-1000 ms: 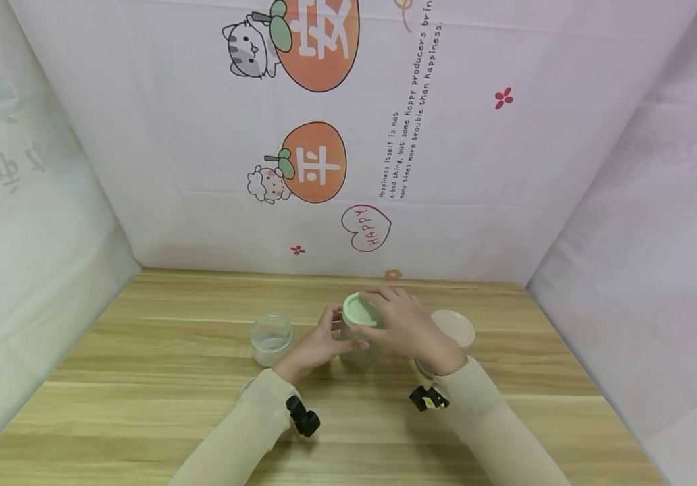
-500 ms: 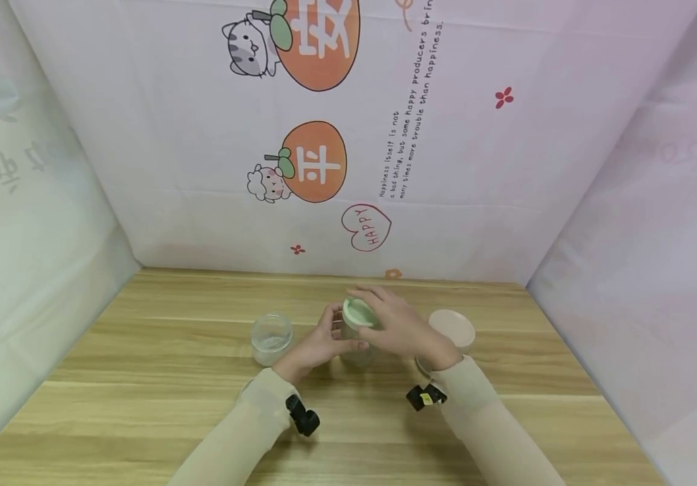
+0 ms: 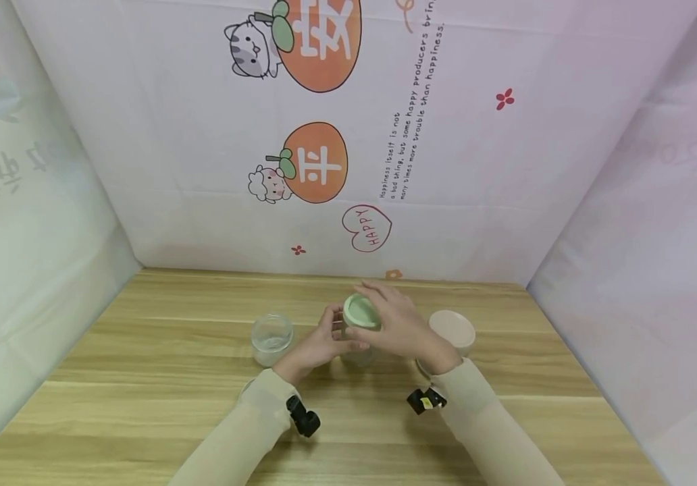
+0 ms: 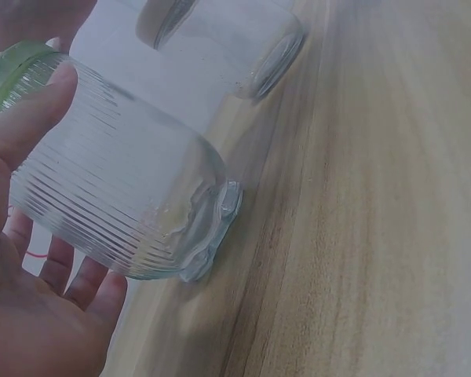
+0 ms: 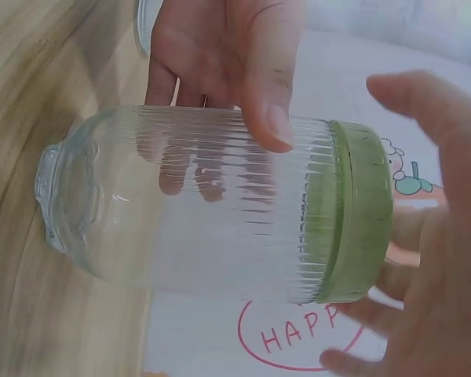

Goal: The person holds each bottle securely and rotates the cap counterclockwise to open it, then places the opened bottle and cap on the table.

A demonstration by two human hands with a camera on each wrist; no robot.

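Observation:
A ribbed clear glass jar (image 5: 220, 212) with a green lid (image 3: 359, 312) stands upright on the wooden table, its thick clear base low against the wood in the left wrist view. My left hand (image 3: 319, 341) holds the jar's side, thumb in front and fingers curled around the back. Over the lid is my right hand (image 3: 398, 324), its fingers spread around the rim. In the right wrist view the right thumb (image 5: 408, 90) stands apart from the lid, and the fingers (image 5: 377, 314) reach past its far side.
A lidless glass jar (image 3: 272, 341) stands to the left. At the right, partly behind my right wrist, is a jar with a pale pink lid (image 3: 453, 329). A round glass edge (image 3: 248, 387) shows beside my left sleeve. Printed cloth (image 3: 446, 223) walls the table's back and sides.
My right hand has shifted around the lid: its fingers moved left across the top, then lifted back and spread wider. The left hand and jar have stayed in place.

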